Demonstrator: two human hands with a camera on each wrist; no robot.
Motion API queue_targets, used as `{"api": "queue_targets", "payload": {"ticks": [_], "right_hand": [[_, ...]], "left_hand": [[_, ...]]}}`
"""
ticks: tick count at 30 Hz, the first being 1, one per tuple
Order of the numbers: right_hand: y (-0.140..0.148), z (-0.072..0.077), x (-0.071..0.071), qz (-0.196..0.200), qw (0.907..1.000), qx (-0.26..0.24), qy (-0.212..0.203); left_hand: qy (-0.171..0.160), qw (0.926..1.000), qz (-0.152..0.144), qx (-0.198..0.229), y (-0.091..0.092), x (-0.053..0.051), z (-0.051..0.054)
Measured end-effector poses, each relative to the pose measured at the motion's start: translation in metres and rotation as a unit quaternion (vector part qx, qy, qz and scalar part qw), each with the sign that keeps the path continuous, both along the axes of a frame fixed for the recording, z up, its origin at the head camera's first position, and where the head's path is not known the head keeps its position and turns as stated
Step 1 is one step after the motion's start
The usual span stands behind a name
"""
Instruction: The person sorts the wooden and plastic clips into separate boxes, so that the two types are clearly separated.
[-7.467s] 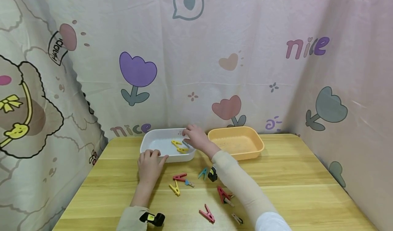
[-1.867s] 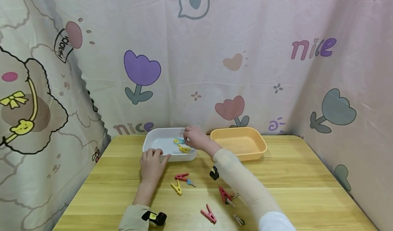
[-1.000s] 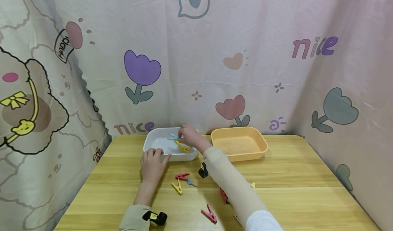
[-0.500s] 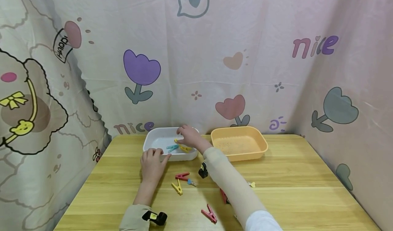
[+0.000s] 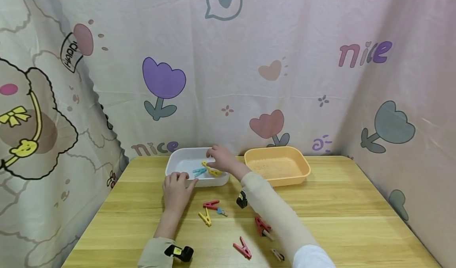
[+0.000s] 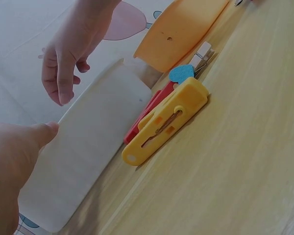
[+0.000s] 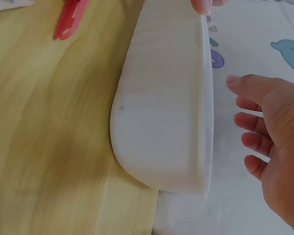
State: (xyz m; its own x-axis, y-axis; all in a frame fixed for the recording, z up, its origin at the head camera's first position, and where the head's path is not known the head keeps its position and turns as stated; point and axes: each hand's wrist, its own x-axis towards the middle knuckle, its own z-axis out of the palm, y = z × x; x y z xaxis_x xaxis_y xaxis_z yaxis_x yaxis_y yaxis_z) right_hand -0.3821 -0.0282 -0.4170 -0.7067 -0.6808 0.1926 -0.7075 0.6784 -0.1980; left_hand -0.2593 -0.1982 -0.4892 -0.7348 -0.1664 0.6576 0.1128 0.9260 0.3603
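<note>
The left hand [image 5: 176, 191] rests on the near-left rim of a white tray [image 5: 178, 163], fingers over the edge and thumb along it. Above the tray's right part hovers the right hand [image 5: 221, 159], its fingers loosely bent with nothing held, also plain in the right wrist view [image 7: 279, 132]. A light blue clothespin [image 5: 199, 171] lies on the tray floor beside yellow clothespins [image 5: 213, 173], partly under the right hand. In the left wrist view the left thumb [image 6: 41, 133] touches the white tray's rim, and the tray's wall [image 6: 83, 147] hides its contents.
A yellow-orange tray [image 5: 278, 181] stands right of the white one. On the table nearer the person lie red clothespins [image 5: 211, 204], a yellow clothespin [image 5: 205, 218], a blue-heart clip [image 5: 221, 211], a pink-red clothespin [image 5: 242, 249] and a small wooden clip [image 5: 277, 255].
The light blue clothespin, earlier at the right hand's fingers, was let go and lies lower in the white tray. The right forearm has since shifted slightly right; the left hand has stayed put.
</note>
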Motion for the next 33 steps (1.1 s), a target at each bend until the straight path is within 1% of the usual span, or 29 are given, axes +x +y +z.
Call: {"api": "queue_targets", "payload": {"ticks": [7,11,16,19,21,25,29,33], "right_hand": [[0.011,0.008,0.010,0.023,0.9992,0.009,0.033],[0.018,0.009,0.017,0.038,0.9975,0.015,0.057],[0.026,0.006,0.028,0.060,0.9933,0.005,0.099],[0.030,0.003,0.035,0.080,0.9882,-0.006,0.130],[0.032,0.000,0.039,0.096,0.9851,-0.017,0.142],[0.037,-0.003,0.048,0.123,0.9791,-0.033,0.158],[0.041,-0.006,0.055,0.132,0.9764,-0.016,0.170],[0.046,-0.012,0.062,0.146,0.9739,-0.009,0.174]], "left_hand": [[-0.006,1.0000,-0.001,-0.003,-0.002,-0.001,0.001],[-0.007,1.0000,-0.002,-0.002,-0.002,-0.001,0.001],[-0.004,1.0000,-0.002,-0.001,-0.002,0.000,0.000],[-0.003,1.0000,0.000,-0.001,-0.002,0.001,-0.001],[-0.003,1.0000,0.001,0.000,-0.002,0.001,-0.001],[-0.003,1.0000,0.002,0.001,-0.001,0.002,0.000],[-0.002,1.0000,0.002,0.004,0.000,0.002,0.002],[0.000,1.0000,0.002,0.003,-0.001,0.001,0.000]]}}
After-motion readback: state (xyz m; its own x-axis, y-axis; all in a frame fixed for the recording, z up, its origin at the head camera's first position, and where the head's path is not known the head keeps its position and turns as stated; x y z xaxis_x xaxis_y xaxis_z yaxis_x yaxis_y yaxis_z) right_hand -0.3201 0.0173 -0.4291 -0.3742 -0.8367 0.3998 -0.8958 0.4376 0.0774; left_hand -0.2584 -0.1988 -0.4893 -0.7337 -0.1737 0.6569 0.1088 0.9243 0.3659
